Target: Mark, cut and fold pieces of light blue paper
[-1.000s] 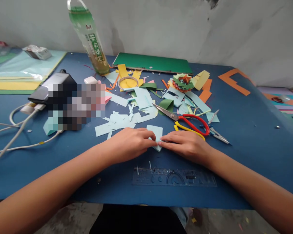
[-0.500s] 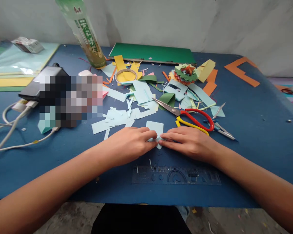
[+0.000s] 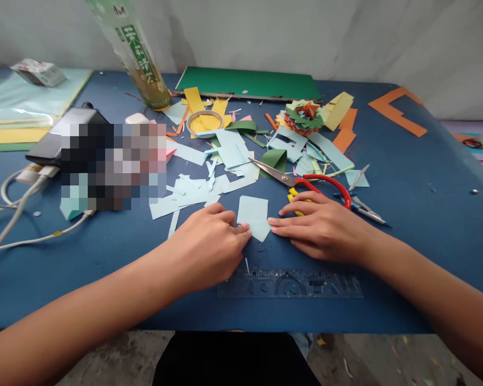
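The curled left hand (image 3: 217, 244) touches folded pale-blue paper (image 3: 253, 210), pointed at one end; whether it pinches is unclear. The right hand (image 3: 324, 228), fingers spread, touches the opposite edge.

Soft, dim light is falling evenly over the worktop (image 3: 44, 273). What looks like a shadow is darkening the wall (image 3: 265, 37) beside the tea bottle (image 3: 140, 59), which wide-angle distortion is tilting. Glare is streaking the plastic sleeve (image 3: 32, 102); pixelation is masking items at left.
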`<control>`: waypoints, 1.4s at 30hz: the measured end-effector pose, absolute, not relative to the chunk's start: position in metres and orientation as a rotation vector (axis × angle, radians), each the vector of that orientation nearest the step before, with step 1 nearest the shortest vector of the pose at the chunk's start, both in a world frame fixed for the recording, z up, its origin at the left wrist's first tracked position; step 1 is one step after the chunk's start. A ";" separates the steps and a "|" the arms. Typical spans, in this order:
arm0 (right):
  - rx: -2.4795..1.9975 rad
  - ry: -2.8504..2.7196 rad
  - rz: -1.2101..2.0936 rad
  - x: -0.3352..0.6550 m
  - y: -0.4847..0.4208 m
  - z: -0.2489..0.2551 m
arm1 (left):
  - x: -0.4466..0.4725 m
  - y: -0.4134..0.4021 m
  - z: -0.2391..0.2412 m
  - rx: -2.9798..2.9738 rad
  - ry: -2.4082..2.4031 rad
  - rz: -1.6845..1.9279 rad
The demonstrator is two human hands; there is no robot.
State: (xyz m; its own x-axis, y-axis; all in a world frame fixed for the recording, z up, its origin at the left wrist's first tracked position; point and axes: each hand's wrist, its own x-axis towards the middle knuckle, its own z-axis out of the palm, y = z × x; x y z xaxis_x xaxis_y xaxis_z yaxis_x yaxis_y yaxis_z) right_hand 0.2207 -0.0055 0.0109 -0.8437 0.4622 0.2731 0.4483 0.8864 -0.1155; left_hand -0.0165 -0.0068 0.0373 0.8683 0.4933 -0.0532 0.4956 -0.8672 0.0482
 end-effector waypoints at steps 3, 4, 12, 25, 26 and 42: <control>-0.736 -2.708 0.185 0.224 -0.003 0.014 | -0.017 -0.006 0.040 2.917 0.913 -0.080; -0.766 -2.685 0.233 0.223 -0.003 0.014 | -0.016 -0.005 0.038 2.891 0.968 -0.061; -1.105 -2.488 0.350 0.196 -0.013 0.005 | -0.006 0.002 0.015 2.636 1.161 0.229; -1.182 -2.293 0.652 0.187 -0.020 0.018 | -0.003 0.001 0.019 2.285 1.053 0.401; -1.180 -2.287 0.639 0.187 -0.020 0.018 | -0.002 0.000 0.019 2.286 1.030 0.431; -1.092 -2.184 0.377 0.180 -0.033 0.025 | 0.001 -0.008 0.028 2.532 1.005 0.798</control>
